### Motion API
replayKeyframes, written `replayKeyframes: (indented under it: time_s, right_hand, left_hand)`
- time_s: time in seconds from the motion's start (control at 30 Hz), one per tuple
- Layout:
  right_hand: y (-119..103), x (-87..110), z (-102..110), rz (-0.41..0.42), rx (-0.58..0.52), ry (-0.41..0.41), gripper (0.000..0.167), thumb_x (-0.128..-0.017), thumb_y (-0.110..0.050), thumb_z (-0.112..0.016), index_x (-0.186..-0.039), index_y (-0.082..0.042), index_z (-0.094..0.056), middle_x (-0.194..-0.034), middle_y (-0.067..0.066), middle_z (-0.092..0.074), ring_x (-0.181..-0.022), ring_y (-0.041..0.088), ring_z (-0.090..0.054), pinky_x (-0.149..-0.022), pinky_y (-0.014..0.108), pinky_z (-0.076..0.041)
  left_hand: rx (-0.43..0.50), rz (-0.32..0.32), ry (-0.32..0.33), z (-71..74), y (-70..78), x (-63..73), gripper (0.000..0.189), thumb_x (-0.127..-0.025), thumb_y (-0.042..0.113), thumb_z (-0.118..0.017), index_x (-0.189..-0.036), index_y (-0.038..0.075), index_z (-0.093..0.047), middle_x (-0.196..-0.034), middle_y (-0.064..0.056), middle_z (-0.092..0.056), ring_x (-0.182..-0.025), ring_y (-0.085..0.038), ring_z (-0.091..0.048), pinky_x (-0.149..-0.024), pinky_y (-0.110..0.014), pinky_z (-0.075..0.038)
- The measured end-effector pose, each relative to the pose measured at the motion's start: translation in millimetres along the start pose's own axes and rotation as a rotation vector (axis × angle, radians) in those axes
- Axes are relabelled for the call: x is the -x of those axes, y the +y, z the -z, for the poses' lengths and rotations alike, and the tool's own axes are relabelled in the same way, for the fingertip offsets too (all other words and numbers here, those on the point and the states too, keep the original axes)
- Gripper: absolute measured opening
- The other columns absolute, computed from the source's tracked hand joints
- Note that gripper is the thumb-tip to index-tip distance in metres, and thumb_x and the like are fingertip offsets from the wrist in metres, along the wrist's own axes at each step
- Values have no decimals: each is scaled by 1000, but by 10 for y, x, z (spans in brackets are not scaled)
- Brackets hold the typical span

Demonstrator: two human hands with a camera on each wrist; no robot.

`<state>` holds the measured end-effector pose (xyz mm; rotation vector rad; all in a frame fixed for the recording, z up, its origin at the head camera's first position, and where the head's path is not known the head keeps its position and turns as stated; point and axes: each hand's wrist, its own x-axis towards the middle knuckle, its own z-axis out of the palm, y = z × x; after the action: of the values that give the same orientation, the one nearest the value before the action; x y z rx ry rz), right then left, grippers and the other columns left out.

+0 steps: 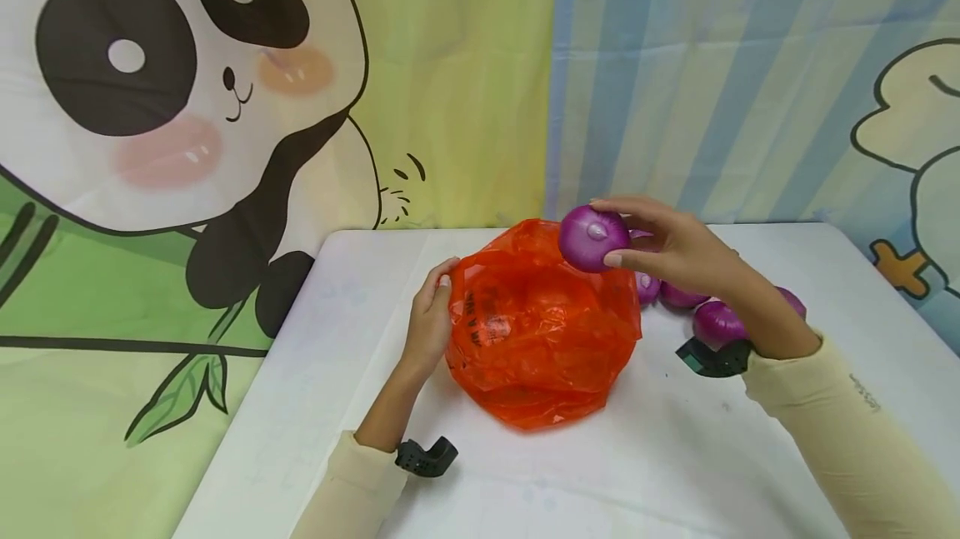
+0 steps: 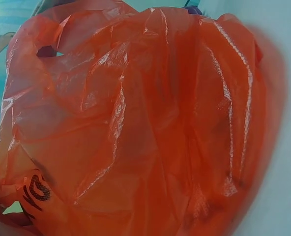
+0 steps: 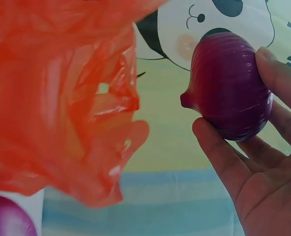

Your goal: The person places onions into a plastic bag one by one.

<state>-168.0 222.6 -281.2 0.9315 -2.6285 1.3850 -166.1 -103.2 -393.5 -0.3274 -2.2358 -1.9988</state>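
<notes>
A purple onion (image 1: 593, 239) is held in my right hand (image 1: 678, 247), between thumb and fingers, above the right rim of a red plastic bag (image 1: 543, 331). In the right wrist view the same onion (image 3: 231, 86) shows its pointed tip turned toward the bag (image 3: 52, 98). My left hand (image 1: 431, 318) pinches the bag's left edge with the thumb on top. Crumpled red film (image 2: 145, 123) fills the left wrist view, where only a bit of the left hand (image 2: 5, 219) appears at the corner. What lies inside the bag is hidden.
Several more purple onions (image 1: 718, 324) lie on the white table (image 1: 600, 472) to the right of the bag, partly behind my right hand and forearm. A cloth backdrop with a cartoon panda (image 1: 247, 106) hangs behind the table.
</notes>
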Motion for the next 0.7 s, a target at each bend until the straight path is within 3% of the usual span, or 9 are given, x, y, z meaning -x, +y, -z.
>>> replayKeyframes:
  time_s: [0.27, 0.53, 0.7]
  right_hand:
    - [-28, -384, 71, 32, -2, -65, 61, -85, -10, -75, -141, -20, -53, -136, 3, -52, -119, 27, -54, -86, 30, -54]
    - [74, -657, -139, 29, -106, -208, 58, -86, -11, -75, -140, -13, -54, -135, 8, -53, -117, 28, -57, -92, 38, -51]
    - [80, -804, -324, 100, -168, -305, 53, -87, -10, -73, -138, -9, -55, -134, 9, -54, -115, 27, -58, -93, 40, -50]
  left_hand:
    - [7, -5, -19, 43, -19, -19, 41, -107, 21, -30, -141, 6, -46, -142, -4, -49, -133, -16, -40, -111, -38, -32]
    - [-4, 12, -66, 43, -31, -26, 42, -107, 23, -31, -143, 6, -44, -143, -4, -47, -134, -17, -40, -112, -39, -31]
    - [10, 14, -65, 68, -6, -34, 41, -107, 22, -30, -142, 7, -45, -141, -5, -49, -132, -18, -42, -111, -39, -32]
